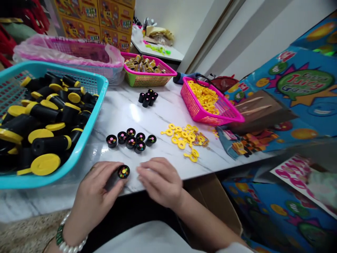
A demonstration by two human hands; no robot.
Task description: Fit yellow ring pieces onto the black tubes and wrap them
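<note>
My left hand (pixel 96 189) grips a small black cup (pixel 123 172) between thumb and fingers near the table's front edge. Colourful beads or candies fill the cup, with a yellow one in the middle. To its right, my right hand (pixel 162 182) is apart from the cup, fingers bent and drawn together; whatever they hold, if anything, is hidden. Just beyond my hands stand several similar filled black cups (pixel 131 142). Loose yellow ring-shaped lids with tabs (pixel 181 143) lie to the right, beside a small patterned wrapper (pixel 202 140).
At left, a turquoise basket (pixel 101 102) holds black tubes with yellow caps. Another cluster of black cups (pixel 146 102) stands farther back. A pink basket (pixel 193 109) contains yellow rings; a pink-and-green basket (pixel 143 81) holds small items. Printed boxes (pixel 116 21) are stacked behind.
</note>
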